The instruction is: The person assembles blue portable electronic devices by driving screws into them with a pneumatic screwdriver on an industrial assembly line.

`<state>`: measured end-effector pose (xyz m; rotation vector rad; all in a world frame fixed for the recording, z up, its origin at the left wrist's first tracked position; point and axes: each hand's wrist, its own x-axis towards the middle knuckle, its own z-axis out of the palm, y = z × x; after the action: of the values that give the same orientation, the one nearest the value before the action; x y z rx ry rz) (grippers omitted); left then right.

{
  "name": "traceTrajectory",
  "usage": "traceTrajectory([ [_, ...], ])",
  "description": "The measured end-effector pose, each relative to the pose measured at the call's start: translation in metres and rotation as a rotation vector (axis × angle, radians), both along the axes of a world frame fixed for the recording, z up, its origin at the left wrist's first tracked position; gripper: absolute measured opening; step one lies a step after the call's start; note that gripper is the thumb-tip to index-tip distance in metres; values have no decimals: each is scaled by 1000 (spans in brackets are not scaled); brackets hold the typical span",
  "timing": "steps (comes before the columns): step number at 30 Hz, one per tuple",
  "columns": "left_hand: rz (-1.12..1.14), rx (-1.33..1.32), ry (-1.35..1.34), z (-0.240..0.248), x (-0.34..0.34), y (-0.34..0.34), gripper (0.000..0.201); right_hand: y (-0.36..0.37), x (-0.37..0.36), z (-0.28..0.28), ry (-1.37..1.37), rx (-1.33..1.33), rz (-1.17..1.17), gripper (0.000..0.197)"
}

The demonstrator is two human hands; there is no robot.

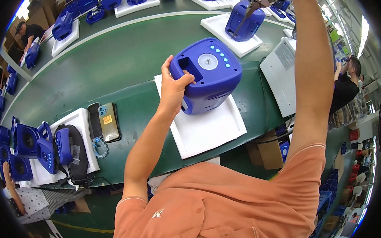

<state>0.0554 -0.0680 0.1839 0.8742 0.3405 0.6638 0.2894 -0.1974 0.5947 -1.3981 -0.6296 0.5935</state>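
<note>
My left hand [175, 85] grips a blue plastic housing [219, 84] by the square recess in its top, with fingers wrapped over the edge and the thumb inside. A round clear disc [208, 61] with a small metal post sits in the middle of that top, beside a row of several pale blue buttons [220, 54]. The housing is tilted over a white foam tray [207, 134]. My right forearm [313, 73] stretches up and away past the top edge, so its hand is out of the picture. Near it, a metal tool [257, 2] hangs above another blue housing [245, 23].
A grey-white box-shaped device [281, 74] stands to the right. On the left lie a phone [109, 122], a beaded bracelet [99, 148] and several blue housings on a foam tray [86, 127]. Across the green table [99, 64] runs a curved line of trays. Other people work nearby.
</note>
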Motion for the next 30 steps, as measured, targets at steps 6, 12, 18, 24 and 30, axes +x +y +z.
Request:
traceTrajectory([
  [6, -2, 96, 61, 1, -1, -3, 93, 21, -23, -56, -58, 253, -73, 66],
  [12, -9, 95, 54, 5, -5, -7, 92, 51, -33, -104, 152, 445, 49, 51],
  [18, -33, 87, 54, 6, 1, -7, 91, 99, 10, -137, -1095, 623, -641, 53],
  [24, -15, 88, 57, 4, -3, -4, 91, 106, -26, -148, -945, 554, -610, 53],
  [30, -41, 82, 70, 6, 2, -6, 93, 104, 19, -151, -1171, 552, -719, 52],
])
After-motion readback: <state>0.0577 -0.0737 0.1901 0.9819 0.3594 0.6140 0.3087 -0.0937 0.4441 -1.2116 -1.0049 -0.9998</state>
